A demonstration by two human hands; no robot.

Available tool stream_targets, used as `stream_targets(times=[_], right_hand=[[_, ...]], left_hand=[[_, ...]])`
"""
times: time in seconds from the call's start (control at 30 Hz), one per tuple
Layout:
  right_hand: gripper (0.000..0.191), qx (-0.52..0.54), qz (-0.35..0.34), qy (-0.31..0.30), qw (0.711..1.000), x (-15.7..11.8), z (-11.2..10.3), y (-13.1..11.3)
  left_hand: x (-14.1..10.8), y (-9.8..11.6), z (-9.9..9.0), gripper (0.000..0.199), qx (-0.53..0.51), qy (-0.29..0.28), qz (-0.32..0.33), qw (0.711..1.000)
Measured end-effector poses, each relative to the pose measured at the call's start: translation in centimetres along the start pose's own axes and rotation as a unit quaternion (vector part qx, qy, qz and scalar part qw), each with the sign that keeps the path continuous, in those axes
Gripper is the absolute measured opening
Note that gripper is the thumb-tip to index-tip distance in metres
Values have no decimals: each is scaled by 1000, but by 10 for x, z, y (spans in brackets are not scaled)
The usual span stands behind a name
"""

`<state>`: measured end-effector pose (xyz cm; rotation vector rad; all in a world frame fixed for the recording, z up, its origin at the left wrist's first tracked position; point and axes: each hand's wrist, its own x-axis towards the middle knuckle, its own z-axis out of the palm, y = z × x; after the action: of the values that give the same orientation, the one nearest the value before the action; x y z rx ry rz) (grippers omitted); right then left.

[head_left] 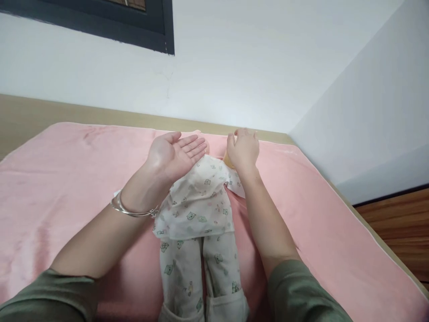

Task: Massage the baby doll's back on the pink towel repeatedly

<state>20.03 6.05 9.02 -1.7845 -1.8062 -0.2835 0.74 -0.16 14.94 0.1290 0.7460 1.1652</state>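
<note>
My left hand (177, 154) is turned palm up with its fingers stretched out, and nothing lies on the palm. It is over the shoulder of a white long top (201, 214) printed with small green animals. Matching trousers (184, 273) with turned-up cuffs continue below the top, both laid out flat-side up. My right hand (244, 150), back towards me, curls around a yellowish thing (228, 160) beside the collar. Most of that thing is hidden, so its kind is unclear. A small skin-toned rounded shape (207, 147) shows at the neckline, partly behind my left fingertips.
A pink cloth (83, 179) with a pale edge covers the wooden surface (27, 112) beneath. A white wall (217, 67) rises close behind, with a dark window frame (134, 27) at upper left. Wood-grained panelling (402, 223) stands at the right.
</note>
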Motion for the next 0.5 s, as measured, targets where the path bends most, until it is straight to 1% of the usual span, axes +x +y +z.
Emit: stream_targets(times=[0.07,0.13,0.2,0.27,0.33,0.37,0.4,0.5], right_hand=[[40,0,0,-4,1000,-1,0,0],[40,3,-2,-15,1000,-1,-1,1],[42,2,-1,-37,999,-2,-3,1],[48,1,8,-59,998,-7,-9,-4],[57,25,3,-70,997,-18,-18,-17],[60,51,-9,-71,996,-26,-25,-26],[62,84,-37,-76,993,-36,-32,-36],[58,168,-110,-91,975,-72,-57,-68]], left_hand=[[-8,6,-5,58,6,-3,6,1000],[-16,6,-7,57,24,-10,8,1000],[-23,0,-8,55,52,-6,7,999],[-31,-11,-7,53,86,4,-12,996],[-40,-24,-5,50,114,8,-52,992],[-45,-31,-3,47,119,-2,-70,990],[-49,-36,-2,45,117,-19,-77,990],[-66,-43,-1,40,83,-75,-62,992]])
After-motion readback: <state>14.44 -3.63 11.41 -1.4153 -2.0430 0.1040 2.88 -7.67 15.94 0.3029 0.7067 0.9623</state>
